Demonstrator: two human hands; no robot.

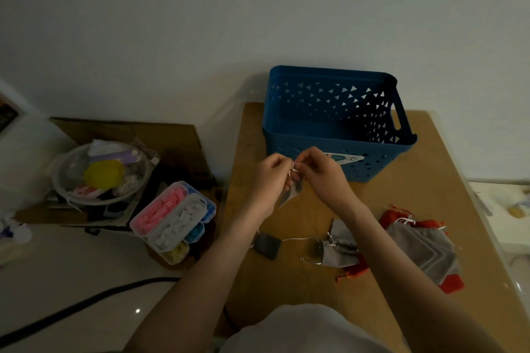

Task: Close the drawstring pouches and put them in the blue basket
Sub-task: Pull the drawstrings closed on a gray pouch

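- A small grey fabric drawstring pouch (290, 195) hangs in the air just before the basket, one corner pointing down. The left hand (272, 173) and right hand (322, 170) pinch its white drawstrings (294, 171) at the top.
- A blue plastic basket (384, 165) with triangular holes and a handle slot stands upright at the far end of the wooden table (286, 284).
- Another grey pouch (339, 251) lies nearer, its cords loose.
- A small dark square pouch (266, 246) lies to its left.
- A pile of grey and red pouches (421, 246) lies on the right.
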